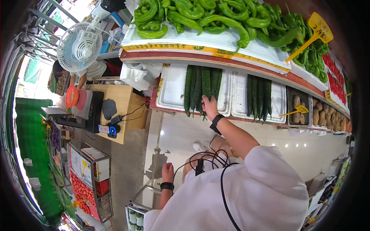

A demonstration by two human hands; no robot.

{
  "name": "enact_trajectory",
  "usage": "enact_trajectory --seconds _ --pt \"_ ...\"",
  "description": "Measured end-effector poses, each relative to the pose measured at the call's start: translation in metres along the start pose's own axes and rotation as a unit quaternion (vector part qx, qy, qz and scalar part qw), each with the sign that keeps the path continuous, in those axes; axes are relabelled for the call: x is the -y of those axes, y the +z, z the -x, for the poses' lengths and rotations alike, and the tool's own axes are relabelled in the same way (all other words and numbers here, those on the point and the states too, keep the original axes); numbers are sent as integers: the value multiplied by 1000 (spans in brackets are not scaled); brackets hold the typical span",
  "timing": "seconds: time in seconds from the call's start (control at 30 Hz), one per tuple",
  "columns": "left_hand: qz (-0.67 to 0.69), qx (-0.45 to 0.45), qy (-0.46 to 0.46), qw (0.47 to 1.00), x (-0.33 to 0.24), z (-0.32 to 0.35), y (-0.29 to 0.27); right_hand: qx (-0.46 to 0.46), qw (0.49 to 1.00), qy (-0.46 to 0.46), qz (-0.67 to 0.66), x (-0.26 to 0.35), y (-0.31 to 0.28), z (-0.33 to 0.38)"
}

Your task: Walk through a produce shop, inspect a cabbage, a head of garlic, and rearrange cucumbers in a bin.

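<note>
Right grip (210, 106) closed on cucumber (206, 82) at tray edge (169, 104) | left grip (167, 172) loose, open floor beside

Cucumbers (202, 86) in tray (171, 90), peppers (216, 17) seemingly above.

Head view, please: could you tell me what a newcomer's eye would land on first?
Probably the heap of green peppers on the top shelf. Below it, the right hand rests on dark cucumbers in a white tray. At upper left stands a white fan.
</note>
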State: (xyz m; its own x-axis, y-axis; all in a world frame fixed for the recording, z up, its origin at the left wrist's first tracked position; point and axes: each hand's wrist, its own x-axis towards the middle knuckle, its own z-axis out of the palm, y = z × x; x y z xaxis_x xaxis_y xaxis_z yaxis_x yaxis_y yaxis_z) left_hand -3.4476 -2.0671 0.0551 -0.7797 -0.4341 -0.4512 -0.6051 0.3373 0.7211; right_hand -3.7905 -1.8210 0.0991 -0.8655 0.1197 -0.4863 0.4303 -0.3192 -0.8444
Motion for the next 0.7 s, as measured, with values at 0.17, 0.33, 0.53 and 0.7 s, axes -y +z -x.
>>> enact_trajectory --seconds 0.17,0.33,0.53,0.7 --pt "51 -8 14 999 4 -9 0 -22 998 51 22 -2 5 -2" --pt "129 65 62 988 -76 -37 -13 48 941 -22 333 10 -32 -12" --pt "10 119 95 988 -159 -111 8 166 909 -115 365 42 -86 22" --pt "19 159 170 972 -216 -155 44 180 847 -106 490 47 -148 43"
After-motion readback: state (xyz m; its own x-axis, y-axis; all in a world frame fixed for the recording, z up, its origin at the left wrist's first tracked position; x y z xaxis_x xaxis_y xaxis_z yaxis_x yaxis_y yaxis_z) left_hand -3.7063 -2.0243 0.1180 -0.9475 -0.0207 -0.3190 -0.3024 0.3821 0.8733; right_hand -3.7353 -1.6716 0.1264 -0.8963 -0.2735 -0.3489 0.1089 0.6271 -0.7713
